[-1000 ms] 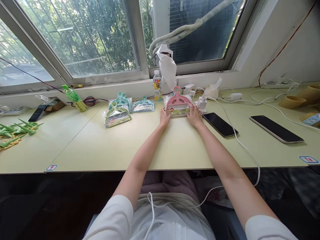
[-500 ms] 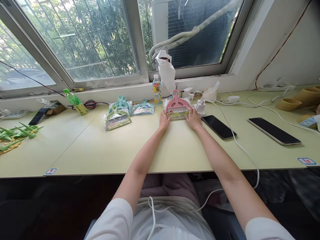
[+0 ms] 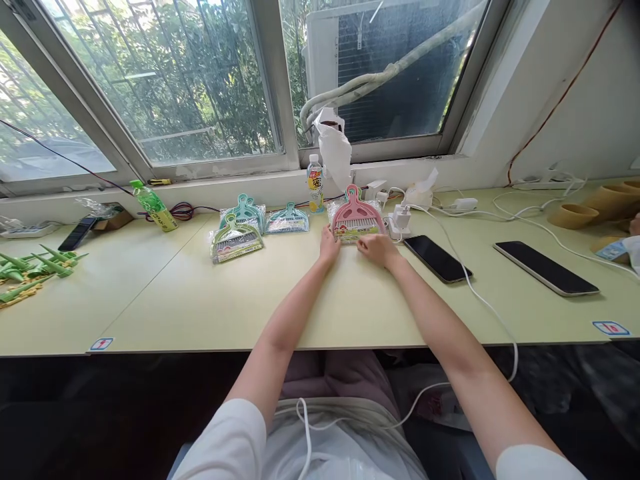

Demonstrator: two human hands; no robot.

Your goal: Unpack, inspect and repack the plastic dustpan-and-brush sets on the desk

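Note:
A pink mini dustpan and brush set (image 3: 356, 212) in clear plastic wrap lies at the back middle of the table, its handle toward the window. My left hand (image 3: 329, 245) has its fingers closed on the pack's left edge. At the front edge, right of centre, my right hand (image 3: 379, 250) is curled, knuckles up, fingertips against the pack and partly hidden. To the left are more wrapped sets: a green one (image 3: 237, 240) overlapping a teal one (image 3: 246, 209), and a blue one (image 3: 288, 220) beside them.
A drink bottle (image 3: 315, 185) stands behind the sets, and a green-capped bottle (image 3: 154, 207) leans further left. White chargers (image 3: 400, 219), a black phone (image 3: 438, 259) and a larger phone-like device (image 3: 546, 268) lie rightward. A white cable (image 3: 483, 298) crosses the table's front edge.
My right hand has slid from the pack's right side to its front edge, and its fingers have curled in. My left hand stays at the left edge.

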